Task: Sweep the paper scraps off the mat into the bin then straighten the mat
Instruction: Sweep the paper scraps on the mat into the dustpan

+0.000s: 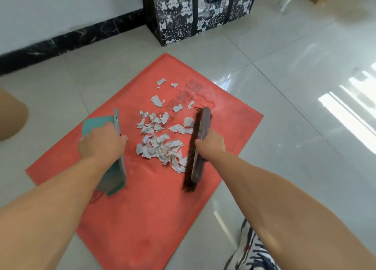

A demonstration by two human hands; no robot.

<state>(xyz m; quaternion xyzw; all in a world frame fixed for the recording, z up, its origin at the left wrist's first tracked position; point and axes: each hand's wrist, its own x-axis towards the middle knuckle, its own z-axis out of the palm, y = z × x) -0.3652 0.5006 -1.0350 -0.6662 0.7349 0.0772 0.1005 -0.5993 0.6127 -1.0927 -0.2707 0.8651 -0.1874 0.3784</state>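
The paper scraps (160, 139) are seen heaped in a loose pile near the middle of the red mat (142, 219), which is laid askew to the joints of the tiled floor (284, 127). A few stray pieces are scattered farther out on the mat, beyond the far ends of both tools. The brush (198, 147) is held in the right hand (211, 143), whose grip is closed round its wooden back about midway along. The teal dustpan (95, 125) is held in the left hand (101, 143), with the fingers curled over its upper edge. The pile is bracketed by the two tools, just left of the bristles and just right of the pan's lip. Both long axes are run roughly away from the person, nearly parallel, so the bristles are faced across the pile toward the pan. A leftward stroke of the brush is judged to be what is called for, the right hand being the one nearer the bulk of the scraps. The bin cannot be told for certain; a brown object (12, 115) is cut off at the left edge, and a patterned bag (183, 15) is stood by the wall.
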